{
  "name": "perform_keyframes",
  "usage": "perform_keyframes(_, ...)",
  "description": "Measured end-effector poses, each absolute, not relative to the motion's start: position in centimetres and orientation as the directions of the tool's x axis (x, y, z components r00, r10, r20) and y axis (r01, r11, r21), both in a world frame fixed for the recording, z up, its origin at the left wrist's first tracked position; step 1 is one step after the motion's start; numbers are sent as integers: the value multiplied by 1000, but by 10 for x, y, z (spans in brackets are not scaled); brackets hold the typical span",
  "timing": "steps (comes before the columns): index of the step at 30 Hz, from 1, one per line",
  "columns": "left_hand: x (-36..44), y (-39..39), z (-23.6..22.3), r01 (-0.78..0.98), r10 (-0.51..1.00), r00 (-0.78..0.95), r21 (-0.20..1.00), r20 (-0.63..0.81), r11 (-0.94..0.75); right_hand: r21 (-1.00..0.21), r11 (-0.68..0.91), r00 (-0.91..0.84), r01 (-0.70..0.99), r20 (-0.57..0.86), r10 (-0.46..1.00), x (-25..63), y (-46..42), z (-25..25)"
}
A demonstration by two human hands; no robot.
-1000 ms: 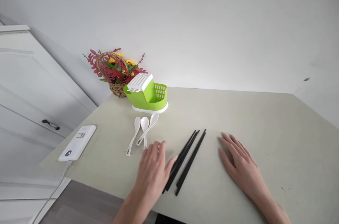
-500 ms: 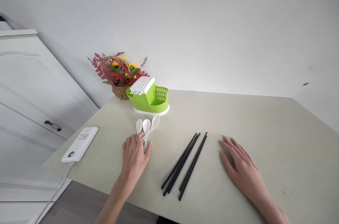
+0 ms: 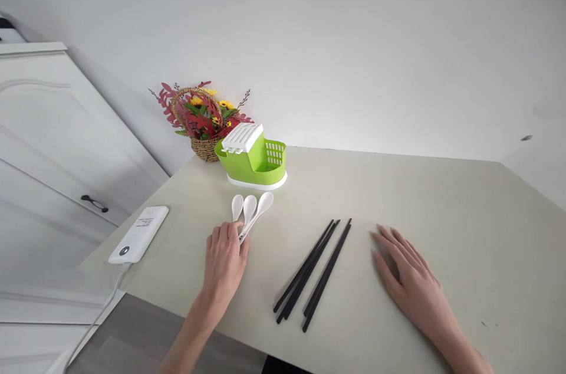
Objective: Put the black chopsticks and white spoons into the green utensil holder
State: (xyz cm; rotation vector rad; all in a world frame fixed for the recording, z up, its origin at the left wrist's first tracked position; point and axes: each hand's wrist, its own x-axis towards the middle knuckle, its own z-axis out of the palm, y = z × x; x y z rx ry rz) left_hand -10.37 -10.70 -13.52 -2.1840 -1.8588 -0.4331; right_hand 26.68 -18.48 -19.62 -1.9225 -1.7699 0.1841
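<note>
Over at the left, a white slab-like device [image 3: 140, 233] lies on the counter [image 3: 420, 197] with a cable at its near end. Next, the flower basket [image 3: 206, 150], woven, its blooms red and yellow. Here's the left hand [image 3: 225, 259], fingers narrowed about the handles of three white spoons [image 3: 250, 207]: glossy, oval bowls fanned out side by side, the right one biggest to the eye, dark marks on its handle. They sit just in front of the green caddy [image 3: 252, 169], white-topped, white-based. Further right, black chopsticks [image 3: 312, 274], slim and straight, slant in two loose groups, thicker ends nearest. And the right hand [image 3: 413, 279] rests palm down beside them, fingers flat and slightly spread.
</note>
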Motion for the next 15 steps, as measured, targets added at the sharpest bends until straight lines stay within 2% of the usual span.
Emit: perform_keyframes(15,-100,-119,-136,978,906,178,34,384,-206,-446,-27,138,894,219,966,266,-185,-198)
